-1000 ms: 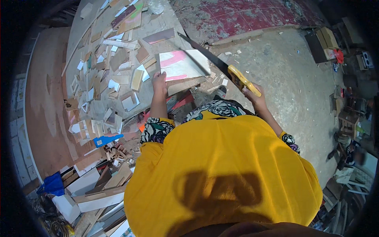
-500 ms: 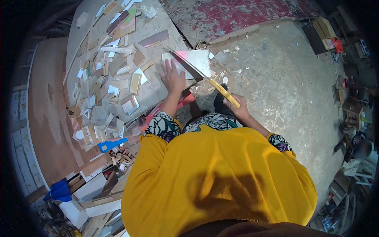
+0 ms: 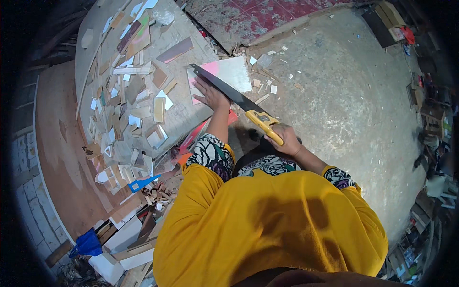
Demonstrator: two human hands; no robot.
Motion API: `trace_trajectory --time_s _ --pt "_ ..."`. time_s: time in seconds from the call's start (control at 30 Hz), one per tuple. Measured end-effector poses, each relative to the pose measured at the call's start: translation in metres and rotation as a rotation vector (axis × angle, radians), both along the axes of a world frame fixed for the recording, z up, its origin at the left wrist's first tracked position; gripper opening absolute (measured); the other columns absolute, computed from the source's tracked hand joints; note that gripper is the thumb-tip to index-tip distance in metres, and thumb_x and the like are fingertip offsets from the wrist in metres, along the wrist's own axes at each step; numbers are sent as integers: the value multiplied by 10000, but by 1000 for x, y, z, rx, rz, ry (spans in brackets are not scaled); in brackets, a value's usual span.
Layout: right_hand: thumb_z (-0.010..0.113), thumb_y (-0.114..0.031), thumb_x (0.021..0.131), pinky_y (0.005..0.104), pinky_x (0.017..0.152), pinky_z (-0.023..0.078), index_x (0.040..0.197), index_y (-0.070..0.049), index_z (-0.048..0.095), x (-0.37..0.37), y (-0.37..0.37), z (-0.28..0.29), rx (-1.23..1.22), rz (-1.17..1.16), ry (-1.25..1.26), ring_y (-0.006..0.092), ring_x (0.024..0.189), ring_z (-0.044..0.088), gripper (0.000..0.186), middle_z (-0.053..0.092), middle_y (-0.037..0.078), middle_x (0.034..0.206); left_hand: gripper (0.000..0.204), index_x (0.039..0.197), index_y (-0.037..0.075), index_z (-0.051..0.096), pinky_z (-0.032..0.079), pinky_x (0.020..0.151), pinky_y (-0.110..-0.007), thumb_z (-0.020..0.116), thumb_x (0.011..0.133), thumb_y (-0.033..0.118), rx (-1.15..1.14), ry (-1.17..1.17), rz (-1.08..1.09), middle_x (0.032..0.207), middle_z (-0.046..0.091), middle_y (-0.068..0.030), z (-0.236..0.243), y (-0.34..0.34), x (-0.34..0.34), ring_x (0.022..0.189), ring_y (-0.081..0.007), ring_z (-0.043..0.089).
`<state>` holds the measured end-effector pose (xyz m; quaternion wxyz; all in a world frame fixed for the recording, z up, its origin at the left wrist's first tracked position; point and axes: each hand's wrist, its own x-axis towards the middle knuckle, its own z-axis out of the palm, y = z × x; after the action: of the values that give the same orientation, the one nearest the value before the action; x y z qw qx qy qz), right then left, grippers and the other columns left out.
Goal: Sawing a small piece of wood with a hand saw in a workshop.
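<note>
Our left hand [image 3: 213, 98] palm down, fingers spread, clasping nothing, on thin flat white-and-pink board [image 3: 235, 71] at edge of grey wooden worktop [image 3: 184, 115]; our right hand [image 3: 285, 139] closed firmly round handle of yellow-handled, long dark-bladed handsaw [image 3: 237, 97], blade slanting over board close beside left fingers; we cannot tell if teeth touch; for clean sawing, we should press board flat, keep fingers clear, stroke lightly
</note>
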<state>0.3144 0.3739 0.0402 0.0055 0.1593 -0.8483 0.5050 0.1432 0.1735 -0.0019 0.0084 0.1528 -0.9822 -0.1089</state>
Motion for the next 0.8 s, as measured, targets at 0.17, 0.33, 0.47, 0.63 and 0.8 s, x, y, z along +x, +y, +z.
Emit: trace_trajectory --time_s 0.17,0.33,0.47,0.63,0.8 --pt "647 -169 754 389 566 438 742 -51 531 -2 1 -8 -59 -22 32 357 635 539 166 537 137 673 677 1421 40 90 31 1073 -553 450 888 248 -164 9 66 1503 42 -96 -19 7 -7 1389 -249 7" --pt "652 -167 744 385 534 433 718 -50 535 -15 17 -13 -90 -18 -34 356 603 534 168 528 144 651 691 1417 35 86 48 1073 -552 461 882 260 -638 97 94 1498 69 -103 -38 -4 -9 1387 -242 40" --pt "656 -173 736 380 519 426 687 -50 530 -18 23 -19 -93 8 62 349 575 528 182 515 150 629 702 1413 31 117 60 1070 -558 485 870 282 -164 3 49 1494 89 -106 -1 10 -2 1385 -241 56" --pt "651 -163 732 366 516 422 690 -43 535 -18 23 -32 -162 -32 4 340 569 530 172 509 145 624 646 1413 46 157 67 1073 -550 464 883 253 -152 3 53 1495 89 -103 5 15 -2 1385 -241 53" --pt "642 -129 737 362 512 417 693 -34 537 -9 12 -26 -238 -83 -92 337 553 524 148 498 145 617 542 1412 50 171 94 1068 -559 357 913 153 -255 33 81 1499 89 -88 -12 7 -6 1383 -246 79"
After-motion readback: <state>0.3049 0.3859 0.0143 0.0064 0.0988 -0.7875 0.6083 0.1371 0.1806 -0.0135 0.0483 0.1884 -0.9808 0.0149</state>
